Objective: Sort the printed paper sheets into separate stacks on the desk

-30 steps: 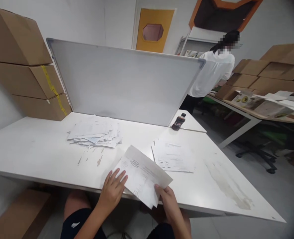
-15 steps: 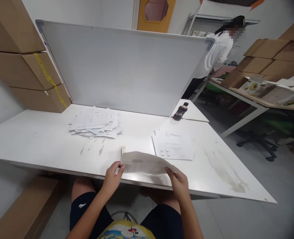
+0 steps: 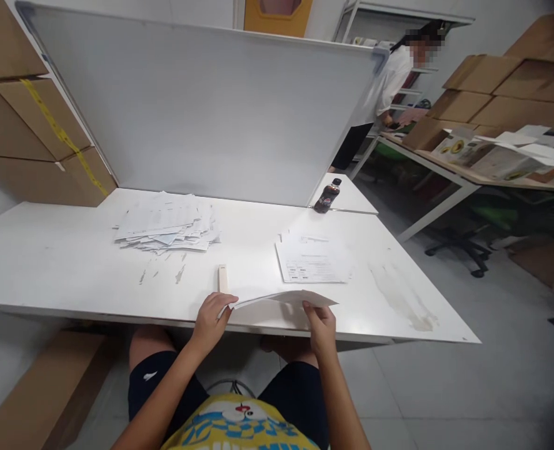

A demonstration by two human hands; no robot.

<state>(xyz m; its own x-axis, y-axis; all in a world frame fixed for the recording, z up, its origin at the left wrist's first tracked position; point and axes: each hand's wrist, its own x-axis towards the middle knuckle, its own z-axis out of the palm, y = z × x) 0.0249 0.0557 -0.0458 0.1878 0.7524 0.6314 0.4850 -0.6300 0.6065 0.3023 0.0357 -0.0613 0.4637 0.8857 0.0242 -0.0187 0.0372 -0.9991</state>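
A thin grey-white paper piece (image 3: 286, 296) is held between both hands just above the table's front edge, seen almost edge-on. My left hand (image 3: 214, 319) pinches its left end, and my right hand (image 3: 321, 322) grips it near the right end. Just beyond my left hand lies a small pale block (image 3: 222, 278), its near end close to my fingers. A messy heap of papers (image 3: 164, 222) rests on the left part of the white table (image 3: 249, 250). Beyond my right hand is a neater stack of printed sheets (image 3: 312, 261).
A large whiteboard (image 3: 202, 112) stands along the table's back. A dark drink bottle (image 3: 327, 196) is at its right corner. Cardboard boxes (image 3: 37, 181) are stacked at the left. A person (image 3: 375, 94) stands behind, near a second table (image 3: 427, 161) with boxes.
The held paper has tipped from showing its stamped face to nearly edge-on. The camera view has shifted, and the person at the back has an arm nearer the second table.
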